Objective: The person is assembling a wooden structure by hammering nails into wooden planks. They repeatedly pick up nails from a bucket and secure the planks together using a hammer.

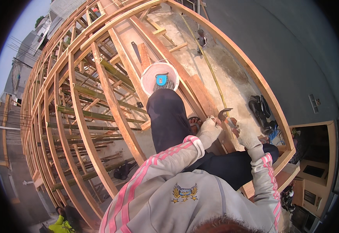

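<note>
One hammer (225, 111) in right grip (248, 135); one nail bucket (147, 80).

Here's a pale grey top (204, 209), pink stripes (268, 171) racing down left sleeve and right, a winged blue-and-gold crest (185, 191) with stars standing out! Off-white gloves (211, 134) next, then plain dark trousers (167, 120)

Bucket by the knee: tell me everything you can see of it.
The bucket is round, pale and open, apparently plastic, with a thin handle arching past its far rim. It seems upright, among wooden beams. Inside lie a blue object and many thin grey pieces, probably nails. The knee hides its near edge; whether they touch is unclear. The left hand and right hand are off it.
</note>
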Demonstrator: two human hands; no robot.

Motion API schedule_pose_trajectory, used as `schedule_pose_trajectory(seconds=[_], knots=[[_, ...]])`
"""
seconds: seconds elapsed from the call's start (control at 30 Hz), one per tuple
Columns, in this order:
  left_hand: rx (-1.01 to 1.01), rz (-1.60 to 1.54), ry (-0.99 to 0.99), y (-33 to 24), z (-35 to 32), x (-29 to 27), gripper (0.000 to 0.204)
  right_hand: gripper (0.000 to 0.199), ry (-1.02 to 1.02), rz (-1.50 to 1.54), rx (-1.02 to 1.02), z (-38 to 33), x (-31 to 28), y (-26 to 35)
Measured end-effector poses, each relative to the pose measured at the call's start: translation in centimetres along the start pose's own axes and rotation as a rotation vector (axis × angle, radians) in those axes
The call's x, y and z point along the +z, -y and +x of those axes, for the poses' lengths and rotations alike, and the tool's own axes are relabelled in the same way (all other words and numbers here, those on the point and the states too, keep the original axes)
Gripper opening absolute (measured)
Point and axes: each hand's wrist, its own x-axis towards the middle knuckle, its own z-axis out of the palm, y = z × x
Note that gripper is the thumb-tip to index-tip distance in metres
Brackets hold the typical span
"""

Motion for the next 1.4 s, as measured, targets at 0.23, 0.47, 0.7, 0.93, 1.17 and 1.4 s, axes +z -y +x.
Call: schedule_pose_trajectory(seconds=[0.23,0.47,0.7,0.93,1.17,1.4], knots=[[-0.396,-0.072,-0.540,-0.8,10.2,-4.5,0.092,0.027,0.069,0.009,0.043,-0.2,0.6,0.7],[-0.562,-0.083,-0.394,-0.9,11.1,-2.5,0.117,0.022,-0.007,-0.011,0.036,-0.5,0.6,1.5],[-0.508,-0.212,-0.623,0.7,11.4,-0.5,0.090,0.038,0.053,0.034,0.058,-0.4,-1.0,2.7],[-0.472,-0.302,-0.682,1.5,11.3,-0.2,0.087,0.046,0.025,0.077,-0.005,0.3,-1.4,3.4],[-0.452,-0.217,-0.757,2.1,12.2,0.8,0.082,0.049,0.049,0.003,0.045,-0.5,-11.4,10.9],[-0.462,-0.248,-0.678,1.4,11.3,0.1,0.080,0.052,-0.124,0.281,0.180,-1.3,-12.0,12.6]])
